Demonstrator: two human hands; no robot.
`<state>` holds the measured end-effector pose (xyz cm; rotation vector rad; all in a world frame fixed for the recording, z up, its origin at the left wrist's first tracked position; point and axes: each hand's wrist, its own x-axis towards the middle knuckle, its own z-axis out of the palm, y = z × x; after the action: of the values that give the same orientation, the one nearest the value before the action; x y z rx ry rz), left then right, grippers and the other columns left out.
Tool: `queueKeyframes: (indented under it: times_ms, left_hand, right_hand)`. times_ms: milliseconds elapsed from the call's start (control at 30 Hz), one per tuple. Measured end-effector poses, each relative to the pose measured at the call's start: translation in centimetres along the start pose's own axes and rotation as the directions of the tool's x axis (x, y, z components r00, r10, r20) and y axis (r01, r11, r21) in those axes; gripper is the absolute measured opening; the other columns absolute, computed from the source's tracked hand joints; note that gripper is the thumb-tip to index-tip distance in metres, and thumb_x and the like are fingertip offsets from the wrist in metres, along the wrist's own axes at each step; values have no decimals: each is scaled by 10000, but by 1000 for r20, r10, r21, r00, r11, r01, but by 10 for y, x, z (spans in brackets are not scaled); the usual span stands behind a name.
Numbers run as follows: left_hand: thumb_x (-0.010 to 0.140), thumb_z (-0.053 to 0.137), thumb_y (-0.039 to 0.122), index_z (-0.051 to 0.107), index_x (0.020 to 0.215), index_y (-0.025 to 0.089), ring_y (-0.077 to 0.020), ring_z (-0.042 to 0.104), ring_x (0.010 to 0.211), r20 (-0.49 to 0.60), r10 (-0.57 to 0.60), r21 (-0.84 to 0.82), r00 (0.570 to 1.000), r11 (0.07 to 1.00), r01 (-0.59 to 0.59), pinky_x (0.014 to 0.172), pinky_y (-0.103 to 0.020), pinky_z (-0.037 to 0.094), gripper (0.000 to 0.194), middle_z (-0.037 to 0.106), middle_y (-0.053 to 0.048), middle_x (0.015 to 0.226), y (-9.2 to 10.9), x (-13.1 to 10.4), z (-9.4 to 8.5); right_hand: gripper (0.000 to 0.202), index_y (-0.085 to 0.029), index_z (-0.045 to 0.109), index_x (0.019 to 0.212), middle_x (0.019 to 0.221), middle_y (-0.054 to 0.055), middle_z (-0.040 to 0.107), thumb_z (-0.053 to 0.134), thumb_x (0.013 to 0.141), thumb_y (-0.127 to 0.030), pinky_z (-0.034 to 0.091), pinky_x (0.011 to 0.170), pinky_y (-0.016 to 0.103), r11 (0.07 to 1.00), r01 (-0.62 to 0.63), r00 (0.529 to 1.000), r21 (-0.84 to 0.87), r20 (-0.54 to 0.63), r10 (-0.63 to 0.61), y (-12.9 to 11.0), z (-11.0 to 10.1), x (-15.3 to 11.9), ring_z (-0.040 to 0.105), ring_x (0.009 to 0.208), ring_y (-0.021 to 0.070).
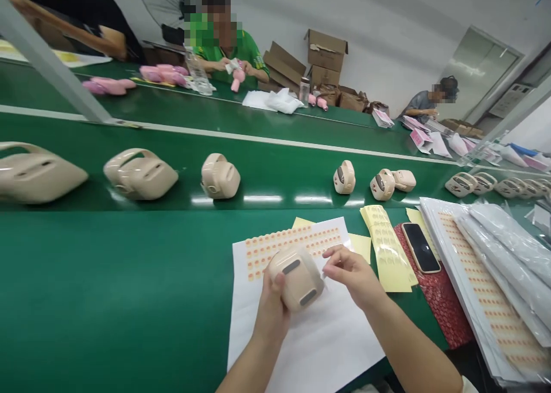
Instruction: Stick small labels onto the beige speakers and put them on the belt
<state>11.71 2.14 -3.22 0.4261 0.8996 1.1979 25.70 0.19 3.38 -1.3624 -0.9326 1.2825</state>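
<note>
My left hand grips a beige plastic device with two grey slots, holding it above a white sticker sheet that carries rows of small orange stickers. My right hand hovers just right of the device, its thumb and forefinger pinched together; something tiny may sit between them, too small to make out. Both forearms come in from the bottom edge.
Several more beige devices lie in a row on the green conveyor belt. Yellow backing strips, a phone and stacked sticker sheets are to the right. Across the belt, other people handle pink items; cardboard boxes stand behind.
</note>
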Motion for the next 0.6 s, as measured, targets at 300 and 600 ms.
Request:
queueKeyframes:
  times_ms: [300,600]
  left_hand:
    - [580,700,544,526,1145,243,-302,570,997,45,-18,-37,999,999,20,782,-398,475,663,640,-70,1029,3,-2,5]
    - [625,682,519,538,1113,241,-296,569,1014,54,-10,-38,998,999,12,770,-371,485,580,639,-62,1022,5,-6,7]
  right_hand:
    - [198,-210,624,561,917,46,507,716,546,-384,399,765,311,988,33,999,-152,-6,-34,9,23,16,452,1038,238]
    - [171,-228,641,565,845,34,494,716,573,-381,437,737,306,970,95,995,-226,12,-95,9,21,17,471,958,216]
